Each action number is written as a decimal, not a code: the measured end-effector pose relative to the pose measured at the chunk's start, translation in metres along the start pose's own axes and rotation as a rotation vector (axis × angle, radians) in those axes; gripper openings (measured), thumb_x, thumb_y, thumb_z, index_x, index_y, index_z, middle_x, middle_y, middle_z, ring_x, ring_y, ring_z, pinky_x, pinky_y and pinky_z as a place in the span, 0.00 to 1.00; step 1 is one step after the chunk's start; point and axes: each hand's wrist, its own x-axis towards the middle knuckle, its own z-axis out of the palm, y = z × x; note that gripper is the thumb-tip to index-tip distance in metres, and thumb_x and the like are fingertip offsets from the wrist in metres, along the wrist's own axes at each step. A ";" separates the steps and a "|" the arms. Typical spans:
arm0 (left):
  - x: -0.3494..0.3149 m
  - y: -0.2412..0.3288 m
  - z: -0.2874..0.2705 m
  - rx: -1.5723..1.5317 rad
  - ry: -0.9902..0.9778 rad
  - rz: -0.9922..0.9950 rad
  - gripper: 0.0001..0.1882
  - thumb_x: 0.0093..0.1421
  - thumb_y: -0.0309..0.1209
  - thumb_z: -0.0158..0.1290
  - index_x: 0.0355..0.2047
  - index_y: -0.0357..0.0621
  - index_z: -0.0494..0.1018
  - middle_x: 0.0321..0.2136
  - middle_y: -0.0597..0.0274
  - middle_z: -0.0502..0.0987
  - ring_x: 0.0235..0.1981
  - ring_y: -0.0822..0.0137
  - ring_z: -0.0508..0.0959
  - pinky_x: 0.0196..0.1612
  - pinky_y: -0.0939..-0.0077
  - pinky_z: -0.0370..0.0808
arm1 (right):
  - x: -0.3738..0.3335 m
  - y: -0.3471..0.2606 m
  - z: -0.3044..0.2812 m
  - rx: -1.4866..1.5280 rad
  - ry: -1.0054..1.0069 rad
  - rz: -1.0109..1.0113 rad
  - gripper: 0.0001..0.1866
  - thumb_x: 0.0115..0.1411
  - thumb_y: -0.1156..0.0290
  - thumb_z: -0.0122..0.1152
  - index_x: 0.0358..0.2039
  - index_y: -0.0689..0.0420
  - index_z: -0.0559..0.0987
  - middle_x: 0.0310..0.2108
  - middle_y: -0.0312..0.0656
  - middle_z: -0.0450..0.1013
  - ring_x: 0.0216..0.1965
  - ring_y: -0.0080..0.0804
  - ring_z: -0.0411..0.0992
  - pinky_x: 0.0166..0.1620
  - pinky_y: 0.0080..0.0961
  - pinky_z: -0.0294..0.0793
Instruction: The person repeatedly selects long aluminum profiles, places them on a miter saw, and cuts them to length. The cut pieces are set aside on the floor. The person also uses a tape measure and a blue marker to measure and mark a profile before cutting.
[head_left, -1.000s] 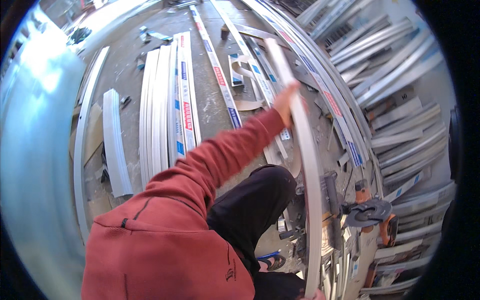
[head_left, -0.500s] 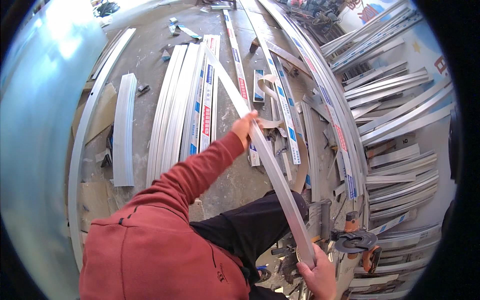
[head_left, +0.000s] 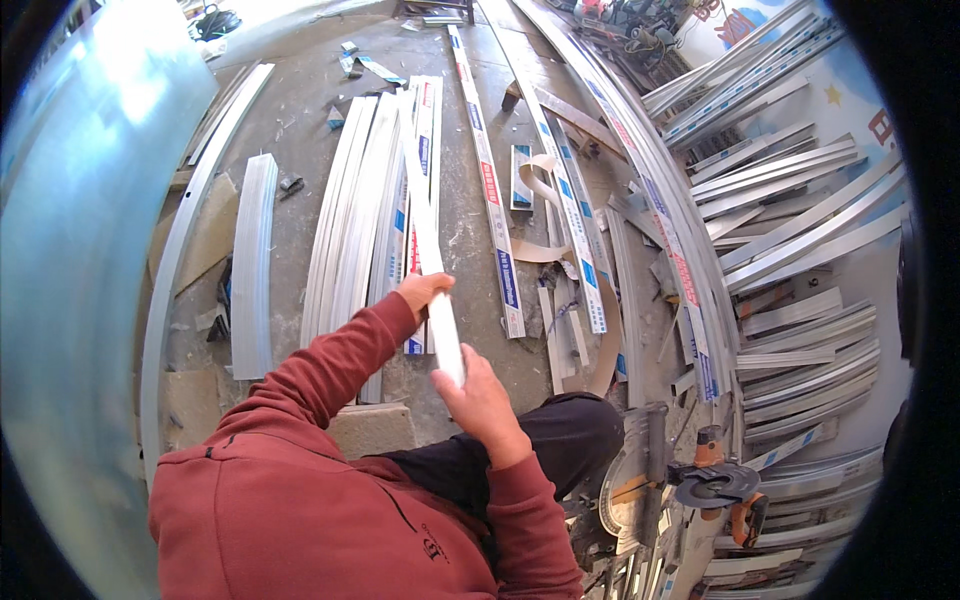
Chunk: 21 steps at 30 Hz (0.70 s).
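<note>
A long silvery metal profile (head_left: pixel 424 230) slants away from me, its far end over or on a stack of similar profiles (head_left: pixel 340 220); contact there is hard to tell. My left hand (head_left: pixel 425 290) is wrapped round it some way up from its near end. Close to that end, my right hand (head_left: pixel 482 395) grips the profile with the thumb along its face. Both hands are above the floor, in front of my bent knee. Beyond the left hand, labelled profiles (head_left: pixel 424 160) lie at the right side of the stack.
An orange-and-black cutting saw (head_left: pixel 713 485) stands at lower right. Many metal profiles (head_left: pixel 800 350) fill racks along the right wall. A shorter bundle (head_left: pixel 254 270) and a long bar (head_left: pixel 165 300) lie to the left. A curled strip (head_left: pixel 605 345) and offcuts litter the floor.
The profile has swung left, its near end moving away from beside the saw to in front of me. My right hand travelled up and left with it; my left hand shifted left and nearer.
</note>
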 end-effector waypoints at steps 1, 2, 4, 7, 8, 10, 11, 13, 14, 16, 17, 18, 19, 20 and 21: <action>0.014 -0.004 -0.020 0.065 0.020 0.029 0.07 0.55 0.27 0.58 0.32 0.39 0.73 0.23 0.60 0.75 0.21 0.65 0.76 0.26 0.69 0.77 | -0.007 0.004 0.005 -0.027 0.041 0.033 0.30 0.59 0.57 0.60 0.56 0.63 0.69 0.50 0.60 0.71 0.49 0.55 0.72 0.52 0.41 0.71; 0.030 -0.004 -0.048 0.203 0.061 0.005 0.14 0.52 0.26 0.60 0.39 0.34 0.72 0.26 0.57 0.77 0.21 0.63 0.77 0.25 0.66 0.78 | -0.013 0.005 0.002 0.024 0.052 0.028 0.29 0.59 0.58 0.61 0.56 0.63 0.70 0.50 0.59 0.71 0.48 0.53 0.73 0.52 0.40 0.71; 0.058 -0.011 -0.098 0.491 0.258 0.002 0.25 0.49 0.30 0.63 0.45 0.30 0.72 0.34 0.49 0.80 0.30 0.55 0.81 0.36 0.64 0.81 | -0.030 0.009 -0.022 0.120 0.086 0.031 0.28 0.59 0.59 0.62 0.55 0.63 0.72 0.51 0.56 0.72 0.47 0.49 0.74 0.52 0.37 0.72; 0.096 -0.030 -0.210 1.044 0.567 0.006 0.41 0.41 0.38 0.69 0.55 0.34 0.67 0.47 0.43 0.78 0.48 0.52 0.80 0.52 0.64 0.75 | -0.057 0.013 -0.046 0.336 0.237 0.087 0.18 0.58 0.73 0.63 0.48 0.64 0.76 0.44 0.46 0.74 0.41 0.31 0.75 0.42 0.24 0.76; 0.099 -0.042 -0.192 1.170 0.587 -0.063 0.42 0.40 0.35 0.69 0.56 0.37 0.66 0.50 0.42 0.76 0.51 0.50 0.78 0.55 0.63 0.74 | -0.071 0.026 -0.057 0.356 0.311 0.125 0.16 0.58 0.76 0.62 0.47 0.64 0.76 0.43 0.44 0.74 0.39 0.27 0.75 0.41 0.22 0.76; 0.102 -0.058 -0.196 1.253 0.724 -0.124 0.43 0.44 0.31 0.68 0.60 0.40 0.61 0.55 0.43 0.72 0.58 0.50 0.72 0.61 0.64 0.70 | -0.092 0.040 -0.067 0.441 0.429 0.109 0.13 0.60 0.79 0.60 0.46 0.63 0.77 0.42 0.41 0.74 0.39 0.23 0.75 0.42 0.20 0.75; 0.103 -0.054 -0.242 1.252 0.838 -0.120 0.43 0.45 0.31 0.68 0.61 0.44 0.60 0.56 0.45 0.72 0.58 0.50 0.72 0.61 0.63 0.69 | -0.096 0.031 -0.070 0.532 0.422 0.095 0.11 0.63 0.79 0.55 0.46 0.65 0.77 0.45 0.41 0.74 0.42 0.23 0.74 0.46 0.19 0.73; 0.106 -0.071 -0.228 1.269 0.763 -0.196 0.42 0.47 0.31 0.67 0.61 0.46 0.60 0.55 0.46 0.73 0.58 0.51 0.72 0.62 0.63 0.68 | -0.112 0.037 -0.078 0.543 0.503 0.118 0.11 0.62 0.79 0.55 0.45 0.64 0.77 0.44 0.40 0.74 0.41 0.23 0.74 0.44 0.18 0.74; 0.099 -0.070 -0.221 1.308 0.741 -0.245 0.41 0.48 0.32 0.66 0.61 0.46 0.60 0.54 0.46 0.73 0.58 0.51 0.72 0.62 0.62 0.67 | -0.119 0.037 -0.079 0.561 0.534 0.122 0.10 0.62 0.80 0.56 0.44 0.64 0.78 0.44 0.39 0.74 0.40 0.23 0.75 0.44 0.18 0.75; 0.104 -0.083 -0.216 1.354 0.778 -0.276 0.39 0.50 0.34 0.65 0.62 0.48 0.61 0.55 0.49 0.72 0.58 0.51 0.72 0.62 0.61 0.67 | -0.124 0.039 -0.080 0.524 0.544 0.118 0.10 0.63 0.79 0.54 0.44 0.65 0.78 0.44 0.42 0.74 0.41 0.25 0.74 0.45 0.20 0.74; 0.104 -0.086 -0.217 1.375 0.806 -0.288 0.39 0.50 0.36 0.64 0.62 0.49 0.61 0.56 0.50 0.72 0.58 0.51 0.71 0.63 0.61 0.67 | -0.126 0.044 -0.080 0.494 0.544 0.097 0.09 0.63 0.79 0.54 0.43 0.65 0.78 0.44 0.42 0.74 0.41 0.25 0.74 0.45 0.20 0.74; 0.104 -0.090 -0.218 1.396 0.834 -0.299 0.38 0.51 0.37 0.64 0.62 0.51 0.62 0.56 0.51 0.71 0.58 0.52 0.71 0.63 0.61 0.66 | -0.127 0.047 -0.080 0.464 0.543 0.076 0.09 0.63 0.79 0.54 0.43 0.65 0.78 0.44 0.42 0.74 0.41 0.25 0.74 0.44 0.21 0.74; 0.104 -0.094 -0.219 1.418 0.862 -0.309 0.38 0.52 0.38 0.63 0.62 0.52 0.62 0.57 0.52 0.71 0.58 0.52 0.71 0.63 0.60 0.66 | -0.127 0.046 -0.080 0.469 0.555 0.073 0.08 0.63 0.80 0.54 0.41 0.65 0.79 0.44 0.43 0.74 0.40 0.26 0.74 0.44 0.21 0.74; 0.107 -0.099 -0.214 1.437 0.882 -0.317 0.37 0.53 0.40 0.62 0.62 0.53 0.62 0.57 0.53 0.70 0.59 0.52 0.71 0.63 0.60 0.66 | -0.126 0.046 -0.080 0.497 0.571 0.075 0.07 0.62 0.80 0.54 0.40 0.64 0.79 0.42 0.43 0.75 0.40 0.27 0.74 0.44 0.22 0.74; 0.110 -0.104 -0.208 1.405 0.941 -0.227 0.35 0.52 0.40 0.63 0.61 0.57 0.65 0.60 0.55 0.67 0.60 0.52 0.68 0.62 0.56 0.65 | -0.126 0.047 -0.081 0.526 0.587 0.077 0.07 0.61 0.80 0.55 0.38 0.64 0.79 0.41 0.44 0.76 0.40 0.29 0.75 0.45 0.23 0.74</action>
